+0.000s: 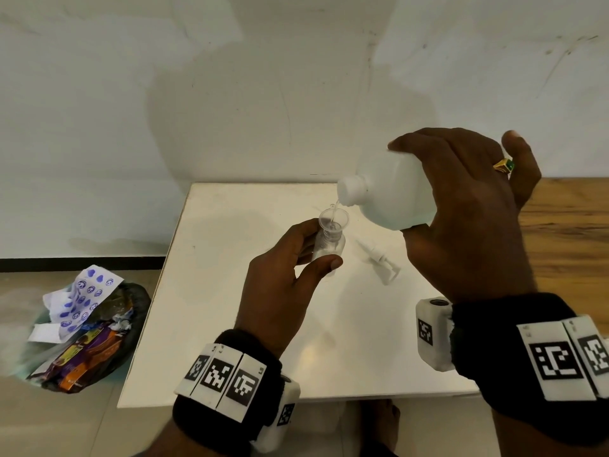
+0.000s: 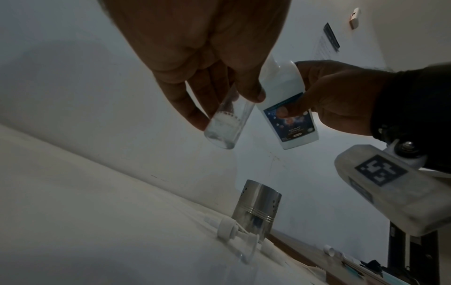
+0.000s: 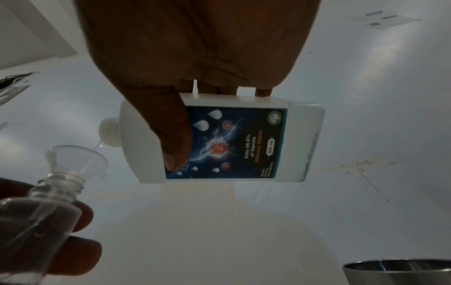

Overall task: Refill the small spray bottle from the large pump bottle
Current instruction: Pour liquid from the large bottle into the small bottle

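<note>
My left hand grips the small clear spray bottle upright above the white table; a clear funnel sits in its neck. My right hand holds the large white bottle tipped on its side, its open neck just above the funnel. A thin stream of clear liquid runs from the neck into the funnel. Some liquid stands in the small bottle. The large bottle's blue label faces down. Two white pump and spray heads lie on the table.
A steel cup with holes stands on the table by the loose heads. A bin bag full of wrappers and paper sits on the floor at the left. A wooden surface adjoins the table at the right.
</note>
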